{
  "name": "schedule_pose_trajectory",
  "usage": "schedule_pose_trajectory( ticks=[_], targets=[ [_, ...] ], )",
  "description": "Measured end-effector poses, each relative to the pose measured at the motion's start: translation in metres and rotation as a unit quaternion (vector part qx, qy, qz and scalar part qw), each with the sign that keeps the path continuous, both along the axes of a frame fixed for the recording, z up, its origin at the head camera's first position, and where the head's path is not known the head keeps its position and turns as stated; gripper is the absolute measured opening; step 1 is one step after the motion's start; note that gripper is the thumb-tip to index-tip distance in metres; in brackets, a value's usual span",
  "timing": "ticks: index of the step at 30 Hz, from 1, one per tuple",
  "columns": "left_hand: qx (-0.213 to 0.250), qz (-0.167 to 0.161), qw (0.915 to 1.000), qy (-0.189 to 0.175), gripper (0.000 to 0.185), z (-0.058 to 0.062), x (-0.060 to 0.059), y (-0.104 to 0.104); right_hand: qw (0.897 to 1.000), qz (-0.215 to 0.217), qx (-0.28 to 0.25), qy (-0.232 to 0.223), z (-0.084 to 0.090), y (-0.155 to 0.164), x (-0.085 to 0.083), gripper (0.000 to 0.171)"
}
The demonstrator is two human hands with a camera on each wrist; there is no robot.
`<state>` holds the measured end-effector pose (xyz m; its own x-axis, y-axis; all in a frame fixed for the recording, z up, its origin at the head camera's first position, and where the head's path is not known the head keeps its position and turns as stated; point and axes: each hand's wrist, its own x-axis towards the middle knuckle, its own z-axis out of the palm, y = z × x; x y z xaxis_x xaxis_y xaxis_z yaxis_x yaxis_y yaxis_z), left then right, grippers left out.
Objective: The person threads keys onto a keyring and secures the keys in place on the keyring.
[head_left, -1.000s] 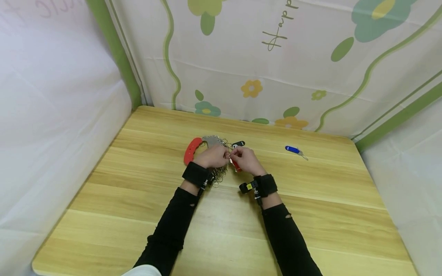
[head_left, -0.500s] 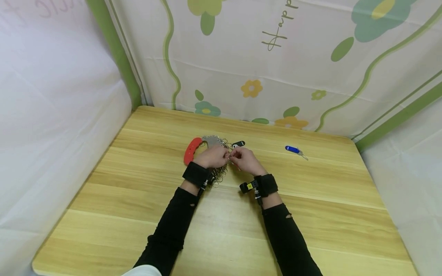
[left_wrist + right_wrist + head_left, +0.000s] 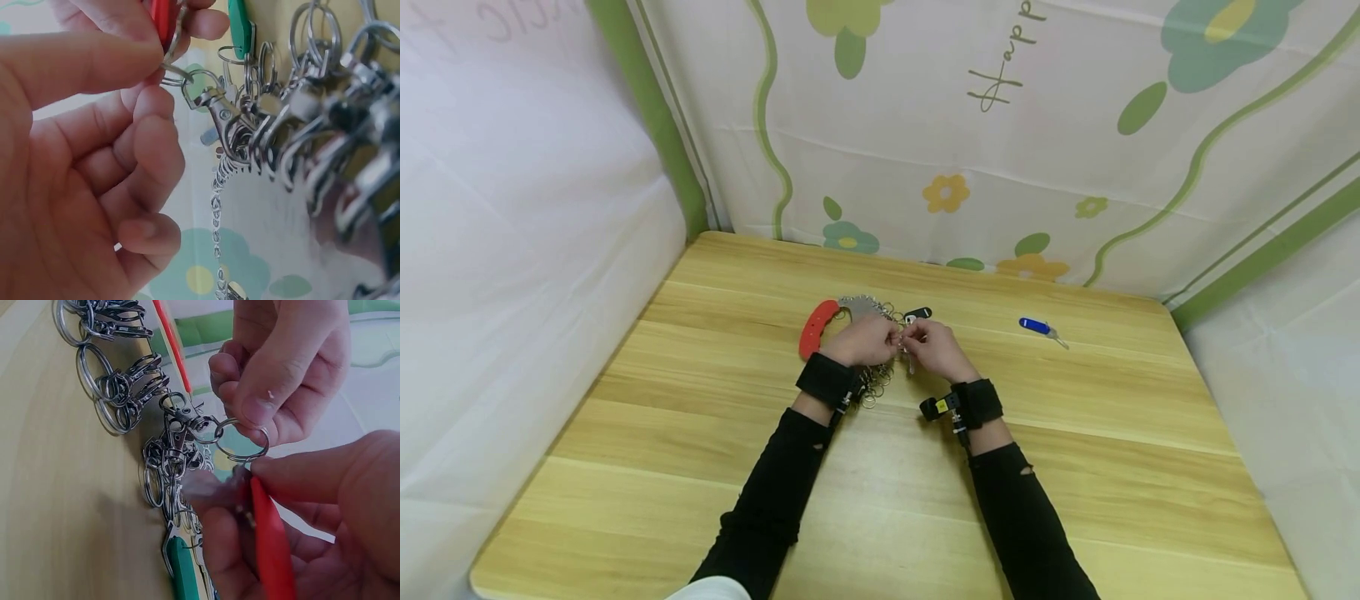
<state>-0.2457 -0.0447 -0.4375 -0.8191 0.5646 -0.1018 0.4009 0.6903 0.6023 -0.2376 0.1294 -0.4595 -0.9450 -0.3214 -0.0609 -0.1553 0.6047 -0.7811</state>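
My left hand pinches a split key ring between thumb and forefinger. That ring is linked to a metal swivel clasp, one of several hanging along a grey metal plate with a red handle. Close beside it, my right hand holds a red key tag between thumb and fingers, its top against the ring. A key hangs below the right fingers. Whether the tag's own small ring is threaded on the split ring cannot be told.
A green key tag hangs from another clasp. Just behind the right hand lies a black key tag. Farther right on the wooden table is a blue key tag with a key. Patterned cloth walls stand around the table.
The red tag, showing below my right hand a second ago, has turned out of sight in the head view, and a key now shows there. Both hands stay nearly in place.
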Motion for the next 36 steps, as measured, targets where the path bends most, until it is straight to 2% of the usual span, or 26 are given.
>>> schedule_pose_trajectory(
  ticks=[8,13,25,30,36],
  targets=[
    [-0.024,0.001,0.9996,0.012,0.019,-0.0005,0.0005,0.0004,1.000,0.014,0.006,0.027,0.0000,0.0006,-0.0001,0.007],
    [-0.035,0.008,0.9993,0.006,0.024,-0.0010,0.0012,0.0006,1.000,0.020,-0.003,0.022,-0.0003,0.0014,0.0002,0.007],
    [-0.015,0.017,0.9997,-0.004,0.019,-0.0012,0.0008,0.0011,1.000,0.013,-0.014,0.011,-0.0003,0.0017,0.0003,0.010],
    [-0.014,0.009,0.9998,0.008,0.022,-0.0009,0.0008,0.0008,1.000,0.008,-0.012,0.013,-0.0001,0.0020,0.0009,0.010],
    [-0.033,0.008,0.9990,0.028,0.023,-0.0008,0.0009,0.0013,1.000,0.011,-0.011,0.013,0.0004,0.0026,0.0014,0.010]
  ],
)
